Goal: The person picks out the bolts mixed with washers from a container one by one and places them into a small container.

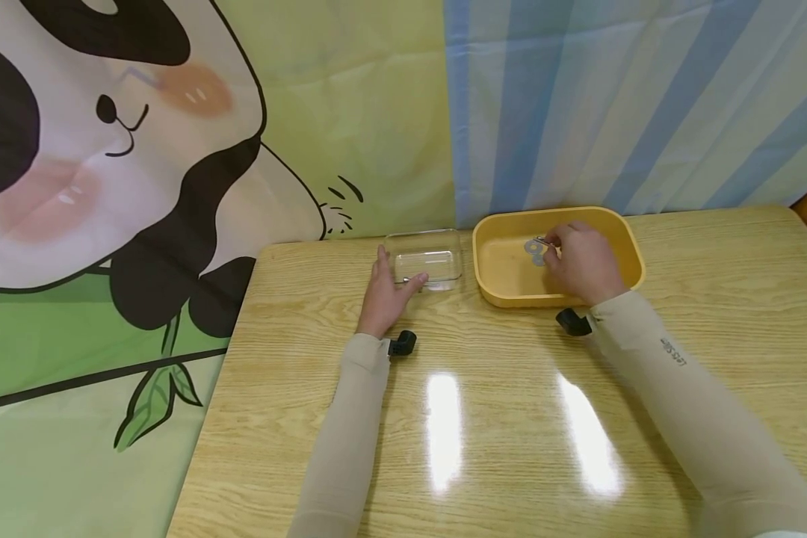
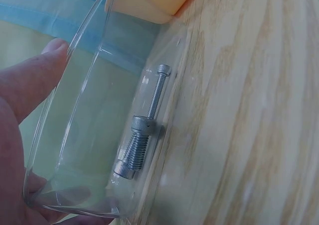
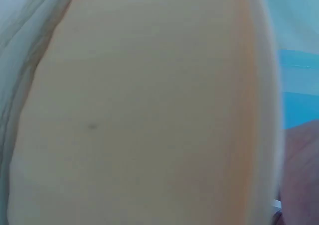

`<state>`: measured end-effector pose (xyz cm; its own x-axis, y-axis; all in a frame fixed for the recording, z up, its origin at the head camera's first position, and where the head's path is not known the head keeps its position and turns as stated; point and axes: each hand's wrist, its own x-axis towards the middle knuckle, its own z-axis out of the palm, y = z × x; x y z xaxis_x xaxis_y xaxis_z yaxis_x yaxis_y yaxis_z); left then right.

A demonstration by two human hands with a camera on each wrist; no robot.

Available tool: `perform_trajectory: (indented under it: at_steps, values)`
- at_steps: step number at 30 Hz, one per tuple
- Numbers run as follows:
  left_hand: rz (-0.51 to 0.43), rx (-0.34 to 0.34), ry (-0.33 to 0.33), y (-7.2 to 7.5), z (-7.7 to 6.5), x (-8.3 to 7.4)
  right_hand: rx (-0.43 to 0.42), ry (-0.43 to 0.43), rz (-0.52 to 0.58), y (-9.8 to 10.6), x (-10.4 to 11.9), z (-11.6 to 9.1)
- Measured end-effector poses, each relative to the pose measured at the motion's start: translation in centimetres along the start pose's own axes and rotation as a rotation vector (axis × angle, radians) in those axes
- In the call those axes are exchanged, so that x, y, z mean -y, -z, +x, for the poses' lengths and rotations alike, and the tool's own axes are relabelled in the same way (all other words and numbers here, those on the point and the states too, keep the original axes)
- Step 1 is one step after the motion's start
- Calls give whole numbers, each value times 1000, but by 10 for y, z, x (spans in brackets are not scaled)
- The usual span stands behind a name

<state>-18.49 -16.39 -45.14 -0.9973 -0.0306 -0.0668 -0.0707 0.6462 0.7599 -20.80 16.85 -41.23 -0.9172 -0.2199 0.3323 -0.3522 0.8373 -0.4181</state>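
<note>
My left hand [image 1: 385,295] holds the clear box [image 1: 425,235] at its left near corner, thumb on the rim and fingers along the side. Three socket-head bolts [image 2: 158,88] lie on the floor of this box in the left wrist view. My right hand [image 1: 586,261] is over the yellow tub [image 1: 501,302] and pinches a small metal bolt [image 1: 542,240] between thumb and fingertips. Flat grey washers [image 1: 534,247] lie in the tub under the bolt. In the right wrist view the tub's wall [image 3: 134,105] hides most of the hand.
Box and tub stand side by side near the far edge of the wooden table [image 1: 498,418]. Right behind that edge hangs a printed cloth [image 1: 376,112] with a panda and blue stripes. Each wrist carries a small black camera [image 1: 403,343].
</note>
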Motion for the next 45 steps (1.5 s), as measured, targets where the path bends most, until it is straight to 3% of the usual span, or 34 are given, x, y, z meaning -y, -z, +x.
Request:
perform_trajectory:
  at_steps: [20, 37, 45]
  values:
    - [11, 2, -9, -1, 1, 0, -69, 48, 47, -9, 22, -4]
    - [10, -4, -18, -1, 1, 0, 30, 30, 130, -27, 45, -7]
    - [7, 1, -12, 0, 0, -1, 8, 63, 147, -37, 60, -3]
